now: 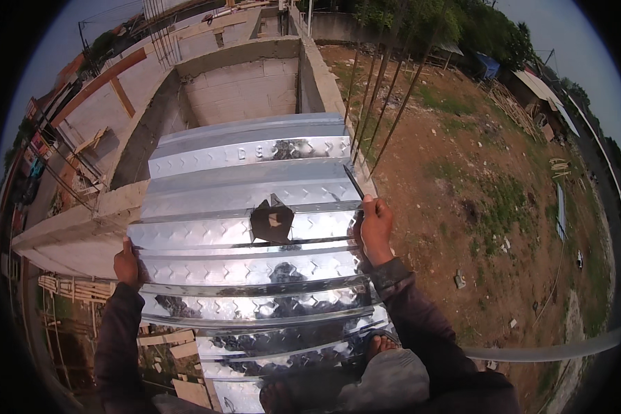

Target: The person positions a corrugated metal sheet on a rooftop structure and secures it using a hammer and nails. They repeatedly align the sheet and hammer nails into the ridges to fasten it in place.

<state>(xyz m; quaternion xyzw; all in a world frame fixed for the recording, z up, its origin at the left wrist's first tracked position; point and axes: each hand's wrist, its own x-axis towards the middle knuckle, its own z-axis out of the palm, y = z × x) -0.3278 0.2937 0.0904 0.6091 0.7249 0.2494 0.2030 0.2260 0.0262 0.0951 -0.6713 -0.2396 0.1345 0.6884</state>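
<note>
Shiny ribbed metal decking sheets [193, 269] lie across the concrete walls in front of me, with a ragged hole [271, 222] near the middle. My left hand [126, 263] is closed on the left edge of the decking, thumb up. At the opposite edge, my right hand [377, 229] is closed around a thin dark pointed tool [352, 181], whose tip points up and to the left. The tool's exact kind does not show. Part of the right hand rests by the sheet's edge; whether it also grips the metal I cannot tell.
My bare foot [382, 344] is on the nearer decking. Upright steel rebars [383, 83] rise past the right far corner. Beyond is an open concrete-walled bay [245, 90]. A drop to earthy ground [476, 207] lies at right; timber pieces [172, 338] show below at left.
</note>
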